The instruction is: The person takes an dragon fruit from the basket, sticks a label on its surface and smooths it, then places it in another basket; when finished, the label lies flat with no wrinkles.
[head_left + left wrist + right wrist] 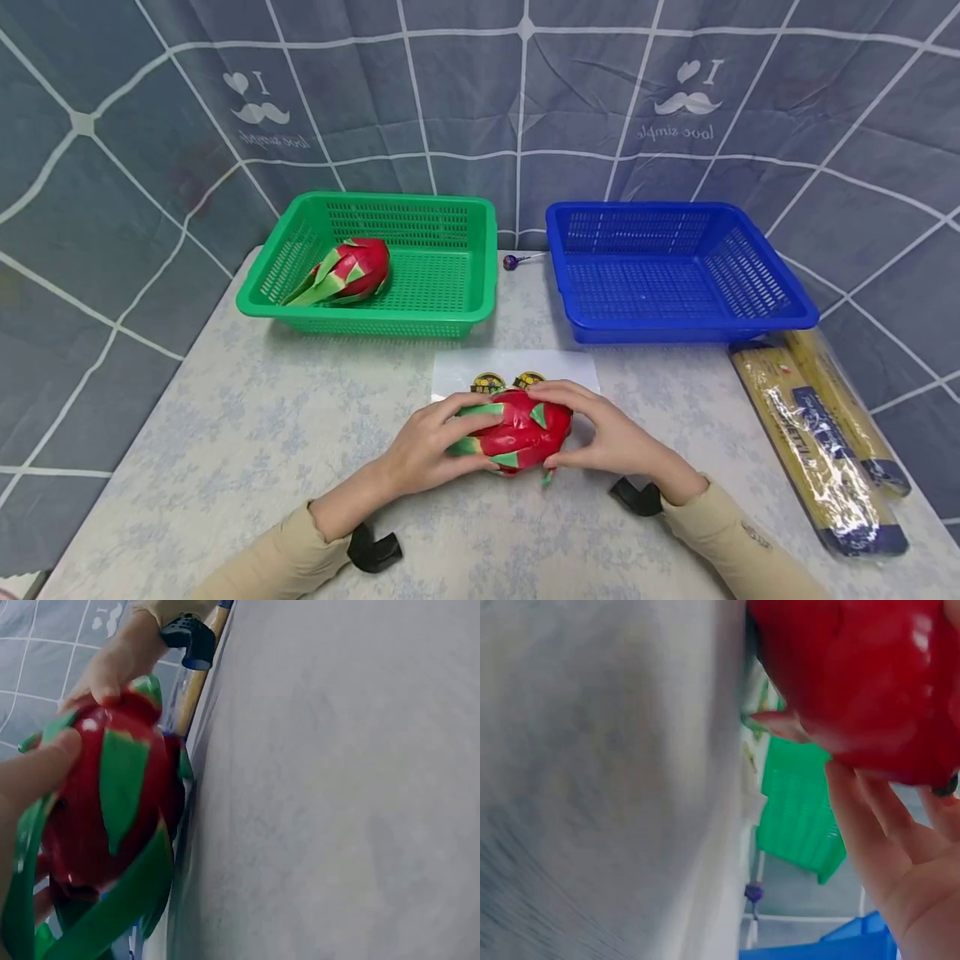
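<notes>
A red dragon fruit point(528, 437) with green scales lies sideways between both hands, close over the table at the front middle. My left hand point(423, 442) holds its leafy left end, fingers curled over the top and thumb along the near side. Around the right end, my right hand point(618, 437) grips with fingers over the top and thumb at the front. The left wrist view shows the green scales of the dragon fruit point(112, 795) in front of the thumb. In the right wrist view, fingers point(870, 825) touch its smooth red side.
Behind stands a green basket point(367, 317) holding another dragon fruit point(363, 267). A blue basket point(697, 325) is at the back right, with a lollipop point(512, 262) between the two. White paper point(453, 367) with round stickers lies behind the hands; packs of dry pasta point(817, 450) lie at right.
</notes>
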Tool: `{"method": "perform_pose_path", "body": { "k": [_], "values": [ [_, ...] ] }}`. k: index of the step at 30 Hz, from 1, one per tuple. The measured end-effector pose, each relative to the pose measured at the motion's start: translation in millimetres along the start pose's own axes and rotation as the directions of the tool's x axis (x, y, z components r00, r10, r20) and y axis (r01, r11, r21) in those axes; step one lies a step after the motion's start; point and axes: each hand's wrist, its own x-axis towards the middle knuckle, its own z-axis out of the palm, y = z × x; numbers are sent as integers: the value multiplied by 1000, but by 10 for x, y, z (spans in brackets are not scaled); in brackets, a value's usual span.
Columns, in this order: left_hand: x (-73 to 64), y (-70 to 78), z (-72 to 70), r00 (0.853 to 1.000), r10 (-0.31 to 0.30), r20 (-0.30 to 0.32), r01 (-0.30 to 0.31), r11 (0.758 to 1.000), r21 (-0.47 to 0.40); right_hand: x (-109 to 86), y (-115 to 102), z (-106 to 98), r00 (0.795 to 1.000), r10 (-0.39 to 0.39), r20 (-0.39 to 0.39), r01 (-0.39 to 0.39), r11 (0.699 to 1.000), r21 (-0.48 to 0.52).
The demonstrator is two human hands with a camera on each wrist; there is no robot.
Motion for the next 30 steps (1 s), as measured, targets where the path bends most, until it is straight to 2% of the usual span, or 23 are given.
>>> {"method": "perform_pose_path", "body": {
  "k": [6,10,15,17,19,22,24,26,28,30],
  "values": [
    [5,8,-10,1000,21,6,-21,995,-93,-3,7,-25,998,-57,9,57,998,-19],
    [12,39,-19,998,35,43,-31,996,-89,13,-101,-56,994,-92,54,93,995,-28],
    [26,61,-41,992,26,120,-17,997,-74,-5,-97,-55,987,-116,114,121,992,-41],
    [40,68,-64,989,6,149,7,996,-91,-23,-21,-52,987,-100,128,105,994,-29],
    [54,67,-96,983,-25,182,49,991,-125,-29,-39,-86,986,-93,137,95,995,-6],
    [72,38,-179,967,-89,237,132,976,-171,-35,-41,-176,986,-68,151,63,997,41],
    [79,-18,-262,954,-144,262,199,961,-194,-36,-9,-252,989,-55,138,48,997,56],
    [74,-102,-361,938,-216,270,281,931,-234,-31,45,-330,995,-16,101,9,998,69],
    [53,-208,-454,913,-307,270,381,878,-291,-5,106,-393,997,64,46,-68,995,76],
    [20,-316,-526,870,-408,276,486,800,-351,50,174,-428,989,149,-4,-149,986,69]
  ]
}}
